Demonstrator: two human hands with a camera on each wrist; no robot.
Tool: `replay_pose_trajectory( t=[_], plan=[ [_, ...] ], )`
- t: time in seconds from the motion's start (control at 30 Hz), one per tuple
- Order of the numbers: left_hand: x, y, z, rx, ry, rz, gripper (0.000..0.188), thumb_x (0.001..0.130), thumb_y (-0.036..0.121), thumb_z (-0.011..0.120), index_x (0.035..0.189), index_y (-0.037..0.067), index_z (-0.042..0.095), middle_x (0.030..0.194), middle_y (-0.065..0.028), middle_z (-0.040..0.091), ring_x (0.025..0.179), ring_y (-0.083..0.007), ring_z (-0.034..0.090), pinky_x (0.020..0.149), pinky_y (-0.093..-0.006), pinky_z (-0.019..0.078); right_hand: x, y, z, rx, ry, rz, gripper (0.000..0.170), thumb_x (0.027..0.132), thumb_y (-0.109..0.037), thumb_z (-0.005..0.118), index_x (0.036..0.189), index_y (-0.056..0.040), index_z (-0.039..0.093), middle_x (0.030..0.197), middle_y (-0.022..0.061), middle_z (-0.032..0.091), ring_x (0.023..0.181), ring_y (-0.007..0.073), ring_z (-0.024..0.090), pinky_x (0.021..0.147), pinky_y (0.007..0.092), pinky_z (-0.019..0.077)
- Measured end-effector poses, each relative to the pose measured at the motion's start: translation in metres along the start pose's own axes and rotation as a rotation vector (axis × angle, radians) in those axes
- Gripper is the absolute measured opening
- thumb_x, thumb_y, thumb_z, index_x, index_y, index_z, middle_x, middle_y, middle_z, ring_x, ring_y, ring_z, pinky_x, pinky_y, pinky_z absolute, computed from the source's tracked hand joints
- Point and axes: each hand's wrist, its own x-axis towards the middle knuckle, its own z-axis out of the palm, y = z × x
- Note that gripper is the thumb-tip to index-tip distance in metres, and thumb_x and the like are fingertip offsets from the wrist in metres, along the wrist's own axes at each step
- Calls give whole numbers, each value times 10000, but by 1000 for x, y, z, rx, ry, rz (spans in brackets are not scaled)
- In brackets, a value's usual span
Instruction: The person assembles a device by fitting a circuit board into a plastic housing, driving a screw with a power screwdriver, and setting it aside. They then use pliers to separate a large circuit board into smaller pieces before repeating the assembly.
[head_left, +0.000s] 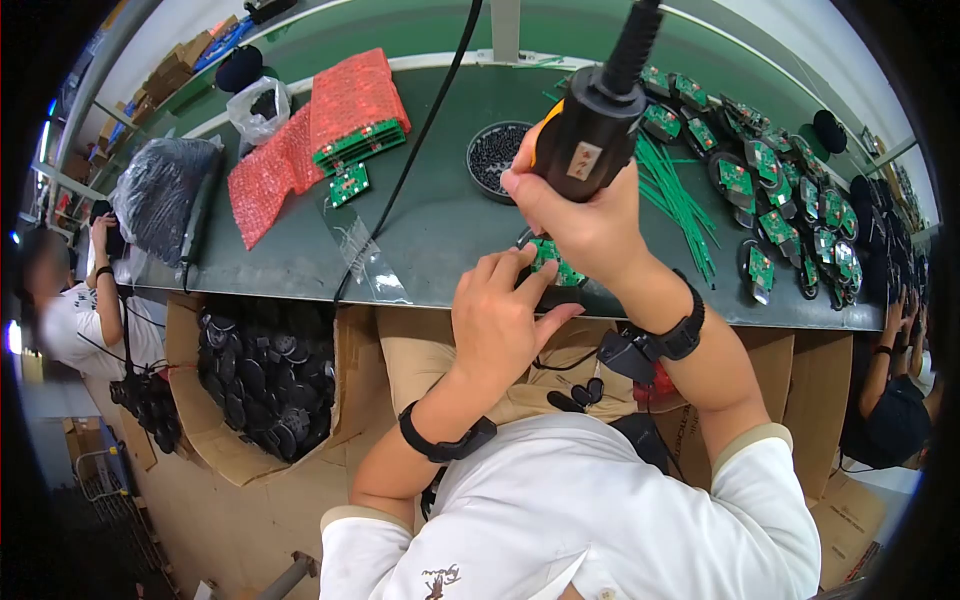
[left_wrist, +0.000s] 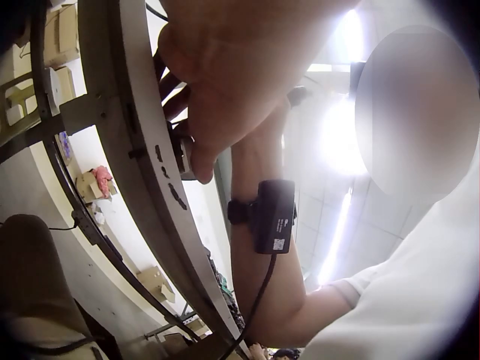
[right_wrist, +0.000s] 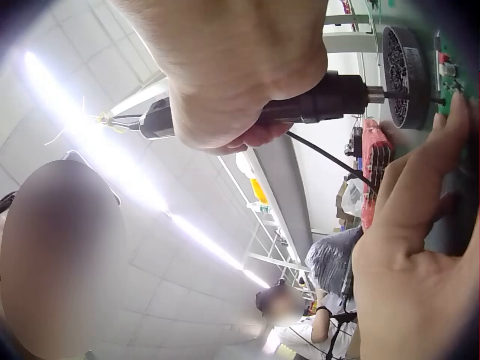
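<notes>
My right hand [head_left: 590,225] grips a black electric screwdriver [head_left: 588,135] held upright, its cord rising from the top. In the right wrist view the screwdriver's bit reaches toward a green circuit board [right_wrist: 448,71]. That board [head_left: 560,265] sits in a black casing [head_left: 562,298] at the table's front edge, partly covered by the hands. My left hand [head_left: 497,318] holds the casing from the left, fingers over the board's side and thumb along the near edge. The left wrist view shows mainly the heel of the left hand [left_wrist: 232,82]; its fingertips are mostly hidden there.
A round dish [head_left: 470,160] of small black screws stands just behind the hands. Green strips [head_left: 675,200] and many casings with boards [head_left: 775,225] lie right. Boards in red bubble wrap [head_left: 355,95] lie left. Below, a cardboard box [head_left: 350,370] holds black parts. Other people sit at both sides.
</notes>
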Motion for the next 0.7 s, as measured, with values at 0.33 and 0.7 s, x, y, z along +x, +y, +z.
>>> replay_pose_trajectory(
  t=[0.33, 0.7],
  plan=[
    [4, -8, -1, -157, -6, -21, 737, 589, 253, 961, 1233, 72, 653, 1350, -120, 634, 1177, -350, 575, 982, -454, 476, 40, -2, -53, 3, 158, -177, 392, 896, -62, 777, 1238, -13, 591, 875, 8, 663, 766, 91, 625, 714, 270, 512],
    [-1, 0, -1, -250, 139, 108, 854, 539, 264, 1001, 1272, 59, 612, 1340, -146, 632, 1215, -386, 571, 1026, -483, 478, -98, -2, -107, -271, 135, 279, 426, 928, 10, 694, 1328, -9, 551, 1252, 104, 647, 1042, 169, 671, 889, 323, 557]
  ],
)
